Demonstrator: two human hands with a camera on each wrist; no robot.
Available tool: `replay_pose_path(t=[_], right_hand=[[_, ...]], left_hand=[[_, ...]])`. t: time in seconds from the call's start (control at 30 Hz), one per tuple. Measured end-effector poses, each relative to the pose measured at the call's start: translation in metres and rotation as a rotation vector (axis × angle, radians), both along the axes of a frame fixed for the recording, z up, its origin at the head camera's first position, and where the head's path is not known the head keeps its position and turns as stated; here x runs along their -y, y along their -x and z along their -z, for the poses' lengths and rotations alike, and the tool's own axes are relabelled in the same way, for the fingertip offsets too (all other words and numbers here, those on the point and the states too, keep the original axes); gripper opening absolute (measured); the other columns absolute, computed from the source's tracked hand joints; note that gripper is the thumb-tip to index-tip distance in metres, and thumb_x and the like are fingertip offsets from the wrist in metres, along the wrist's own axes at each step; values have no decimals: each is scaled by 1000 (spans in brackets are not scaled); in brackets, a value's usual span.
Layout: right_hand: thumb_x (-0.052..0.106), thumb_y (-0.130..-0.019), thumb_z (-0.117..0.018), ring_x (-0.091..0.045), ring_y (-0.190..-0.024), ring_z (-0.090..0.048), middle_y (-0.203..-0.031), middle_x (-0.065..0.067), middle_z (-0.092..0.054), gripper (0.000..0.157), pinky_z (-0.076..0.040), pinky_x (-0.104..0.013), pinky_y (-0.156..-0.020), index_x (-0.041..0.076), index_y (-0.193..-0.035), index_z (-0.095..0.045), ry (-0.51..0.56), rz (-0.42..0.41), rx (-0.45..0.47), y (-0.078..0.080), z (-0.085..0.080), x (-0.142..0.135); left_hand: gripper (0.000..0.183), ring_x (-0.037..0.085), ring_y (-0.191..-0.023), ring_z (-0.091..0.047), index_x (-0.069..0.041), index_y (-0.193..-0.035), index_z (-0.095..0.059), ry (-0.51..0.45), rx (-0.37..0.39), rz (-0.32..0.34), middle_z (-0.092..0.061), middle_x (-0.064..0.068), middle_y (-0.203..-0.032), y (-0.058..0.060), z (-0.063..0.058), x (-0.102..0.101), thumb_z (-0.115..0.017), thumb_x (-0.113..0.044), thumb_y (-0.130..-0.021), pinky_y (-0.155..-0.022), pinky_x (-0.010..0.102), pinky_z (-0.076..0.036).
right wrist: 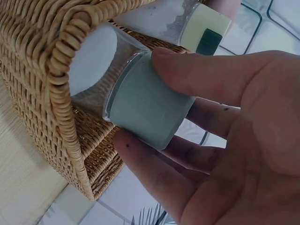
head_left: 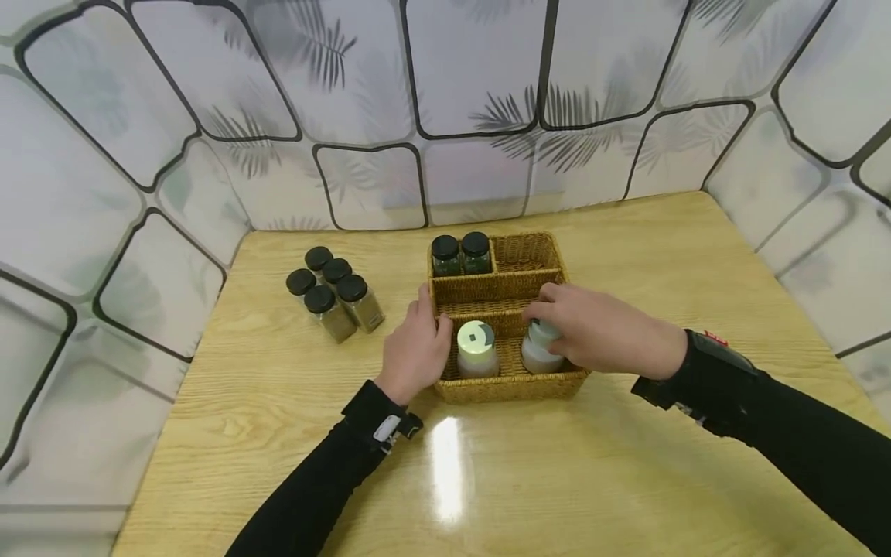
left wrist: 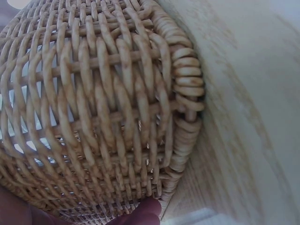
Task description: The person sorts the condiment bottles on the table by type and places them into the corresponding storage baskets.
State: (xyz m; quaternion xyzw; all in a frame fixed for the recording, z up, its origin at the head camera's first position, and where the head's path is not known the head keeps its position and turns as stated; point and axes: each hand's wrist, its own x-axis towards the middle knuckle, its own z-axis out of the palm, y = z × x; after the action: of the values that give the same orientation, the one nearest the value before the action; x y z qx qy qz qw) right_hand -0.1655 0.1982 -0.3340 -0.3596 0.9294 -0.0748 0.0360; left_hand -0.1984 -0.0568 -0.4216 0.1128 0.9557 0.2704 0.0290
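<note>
A wicker basket [head_left: 508, 391] with several compartments stands on the table. My left hand [head_left: 416, 348] holds its left wall, the thumb by the rim and the fingers along the outer side. In the left wrist view the woven side [left wrist: 108, 93] fills most of the picture. My right hand [head_left: 592, 325] pinches the pale green lid [right wrist: 147, 101] of a clear jar with white contents [right wrist: 101, 63]. That jar is in the front compartment's right part. Left of it, in the same compartment, stands another white-filled jar with a pale yellow-green lid [head_left: 476, 340].
Two black-lidded jars [head_left: 461, 255] stand in the basket's back left compartment. Several black-lidded spice jars [head_left: 334, 302] are grouped on the table, left of the basket. A patterned cloth wall [head_left: 480, 178] rises behind the table's far edge.
</note>
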Motion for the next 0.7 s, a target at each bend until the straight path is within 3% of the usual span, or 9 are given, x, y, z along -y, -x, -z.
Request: replay_pose_path(t=[0.37,0.7], right_hand=[[12,-79,-77,-19,-83,-51,-104,-9,-58,45,-51,-35,-64,8,-122,-62,15,15,27,1,5,1],[13,-79,-77,-19,-84,-51,-104,-10,-58,55,-49,-36,-65,5,-129,-56,60,21,44,1,9,-1]], left_hand=[[64,25,-67,-56,-2,-152,-11,15,-31,7,-46,22,-131,2,2,2,-22,-39,-102,-50,40,-46],[63,24,-63,-54,-2,-152,-10,12,-30,7,-47,22,-129,3,4,4,-22,-38,-101,-45,37,-44]])
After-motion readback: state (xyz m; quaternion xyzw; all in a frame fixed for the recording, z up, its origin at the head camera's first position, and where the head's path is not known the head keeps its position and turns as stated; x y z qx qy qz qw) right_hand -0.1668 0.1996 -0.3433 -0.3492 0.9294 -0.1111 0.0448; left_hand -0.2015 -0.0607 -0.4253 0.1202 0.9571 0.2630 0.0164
